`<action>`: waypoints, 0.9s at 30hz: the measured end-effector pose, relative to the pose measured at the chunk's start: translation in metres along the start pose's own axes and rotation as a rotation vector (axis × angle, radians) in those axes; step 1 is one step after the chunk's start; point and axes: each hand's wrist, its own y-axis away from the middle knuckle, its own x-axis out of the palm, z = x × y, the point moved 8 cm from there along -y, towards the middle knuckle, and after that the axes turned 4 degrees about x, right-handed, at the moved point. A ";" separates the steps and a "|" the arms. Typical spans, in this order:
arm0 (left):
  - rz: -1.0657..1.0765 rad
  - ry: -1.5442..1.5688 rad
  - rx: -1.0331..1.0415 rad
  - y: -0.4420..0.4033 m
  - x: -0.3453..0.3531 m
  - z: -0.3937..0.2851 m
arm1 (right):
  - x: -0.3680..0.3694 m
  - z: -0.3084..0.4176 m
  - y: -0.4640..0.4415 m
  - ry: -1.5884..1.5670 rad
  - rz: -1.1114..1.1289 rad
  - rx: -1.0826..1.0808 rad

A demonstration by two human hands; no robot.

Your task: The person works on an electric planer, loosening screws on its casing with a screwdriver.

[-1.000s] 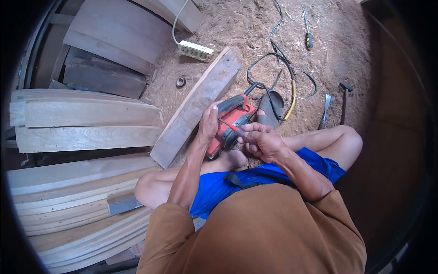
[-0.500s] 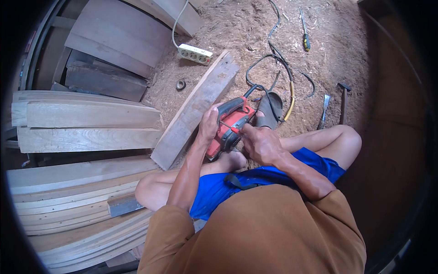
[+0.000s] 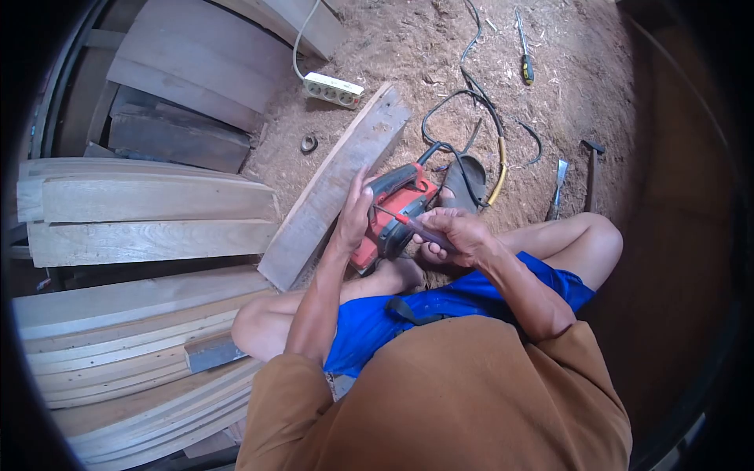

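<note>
A red and black electric planer (image 3: 408, 200) lies tilted between my legs, beside a foot in a grey shoe (image 3: 469, 179). My left hand (image 3: 355, 216) holds the planer at its left side, near the black handle, with some fingers raised; the rest of its grip is hidden. My right hand (image 3: 459, 234) is closed around the dark handle of a screwdriver (image 3: 430, 235). The screwdriver has a red collar, and its thin shaft points left across the planer towards my left hand. Where its tip sits I cannot tell.
A thick wooden beam (image 3: 338, 184) lies left of the planer. Stacked boards (image 3: 149, 200) fill the left side. A power strip (image 3: 332, 90), a tape roll (image 3: 309, 144), a black cable (image 3: 487, 106), another screwdriver (image 3: 527, 69), a chisel (image 3: 558, 188) and a hammer (image 3: 593, 169) lie on the sawdust-covered ground.
My right hand has turned and shifted slightly, so the screwdriver's dark handle now shows. The fingers of my left hand have lifted a little from the planer's handle.
</note>
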 end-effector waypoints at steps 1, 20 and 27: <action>0.060 -0.171 0.112 0.004 0.003 -0.015 | 0.002 0.002 0.000 -0.010 -0.006 -0.005; -0.042 -0.130 -0.091 -0.005 -0.016 0.020 | 0.073 0.033 0.065 1.716 -0.344 -0.892; -0.037 -0.241 -0.024 -0.003 -0.009 0.011 | 0.081 0.030 0.071 1.861 -0.378 -0.940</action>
